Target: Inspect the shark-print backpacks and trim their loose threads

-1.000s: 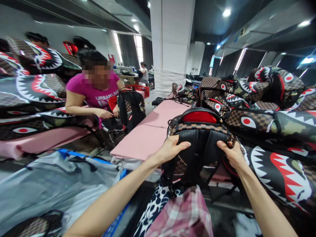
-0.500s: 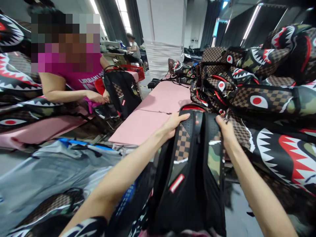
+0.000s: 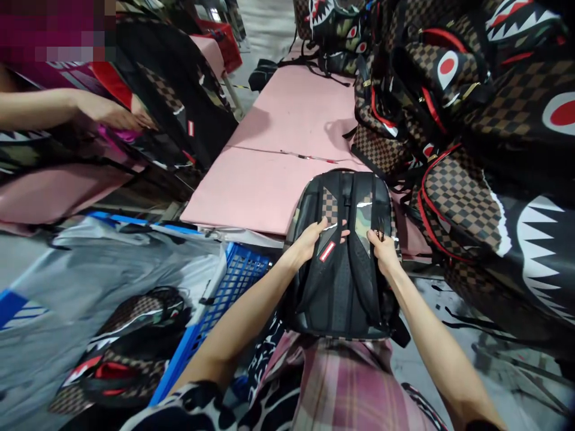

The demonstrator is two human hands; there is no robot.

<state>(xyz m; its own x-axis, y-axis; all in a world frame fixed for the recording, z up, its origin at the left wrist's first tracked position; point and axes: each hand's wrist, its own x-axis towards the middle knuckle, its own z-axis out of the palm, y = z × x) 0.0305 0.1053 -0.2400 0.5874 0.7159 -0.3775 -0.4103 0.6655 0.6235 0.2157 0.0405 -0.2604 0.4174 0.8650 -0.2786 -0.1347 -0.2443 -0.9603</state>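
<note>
A black backpack [image 3: 344, 299] rests on the front edge of the pink table and against my lap, its strap side facing me. Brown checks and camouflage patches mark its shoulder straps, and a small red label sits on the left one. My left hand [image 3: 309, 242] is wrapped round the left strap, its fingertips showing at the inner edge. Around the right strap, at about the same height, closes my right hand [image 3: 384, 250], with the thumb on top. The bag's front is hidden underneath.
Piled shark-face backpacks [image 3: 476, 203] crowd the right side of the pink table [image 3: 291, 114]. A blue crate [image 3: 238, 269] stands at my left, near a grey sheet with a checked backpack [image 3: 135, 341] on it. Across from it, another person's hands [image 3: 121, 117] work at a black backpack [image 3: 179, 90].
My view has tipped downward. The backpack has come down flatter onto the table edge and my lap, and my hands have gone from its top to the middle of the straps.
</note>
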